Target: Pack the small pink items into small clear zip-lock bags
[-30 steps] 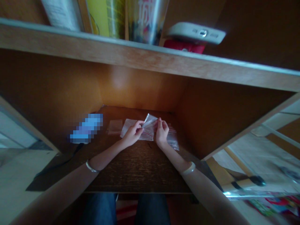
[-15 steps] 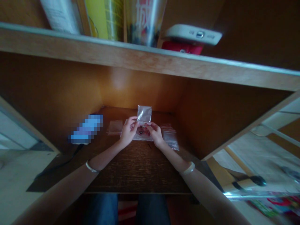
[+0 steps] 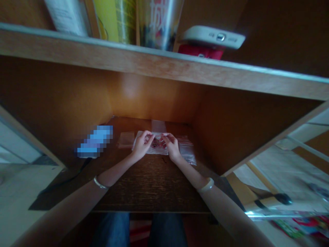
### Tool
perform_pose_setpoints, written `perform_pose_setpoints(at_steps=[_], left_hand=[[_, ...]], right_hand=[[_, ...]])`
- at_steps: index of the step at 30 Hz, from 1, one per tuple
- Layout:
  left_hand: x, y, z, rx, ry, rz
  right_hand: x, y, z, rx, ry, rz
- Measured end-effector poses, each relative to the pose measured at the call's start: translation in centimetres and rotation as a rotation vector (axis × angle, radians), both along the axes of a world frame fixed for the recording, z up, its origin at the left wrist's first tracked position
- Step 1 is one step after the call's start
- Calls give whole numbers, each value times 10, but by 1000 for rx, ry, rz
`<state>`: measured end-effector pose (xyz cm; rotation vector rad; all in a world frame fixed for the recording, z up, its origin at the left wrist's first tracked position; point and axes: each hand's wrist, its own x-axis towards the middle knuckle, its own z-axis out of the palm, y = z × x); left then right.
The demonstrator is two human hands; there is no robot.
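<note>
Hands right over the work now: left hand and right hand both pinched narrow, fingertips almost meeting on the upper edge of a clear plastic bag that lies flat on the desk, something reddish showing through it between the hands. Just beyond the fingers stands a pale see-through sheet; can't tell whether it belongs to that bag. Thin metal bangle on the left wrist, pale bangle on the right.

Either side, more plastic: a small flat bag off to the left, a crumpled one touching the main bag on the right. Further left sits a pixelated blue blur, too obscured to name, with a black cable trailing off.

Plenty of room toward the front edge of the dark wooden desk, with jeans-clad knees below it. Up top, a wooden shelf carries a yellow book and a silvery packet bearing the large character 城, plus a white device on something red.
</note>
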<state>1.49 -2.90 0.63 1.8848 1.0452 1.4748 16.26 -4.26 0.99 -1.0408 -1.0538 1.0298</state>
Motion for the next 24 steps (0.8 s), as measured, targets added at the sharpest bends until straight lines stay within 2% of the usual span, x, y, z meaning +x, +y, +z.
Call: perform_pose_setpoints(at_steps=[8,16,24], left_hand=[[0,3,-4,-50,-66,-41],[0,6,-6,-72,-141,-55],[-1,6,-6,-105,-186,-98]], right_hand=[[0,2,-1,-9,7,-19],[-2,-3,4,-12,4,5],[-2,-1,1,18,14,42]])
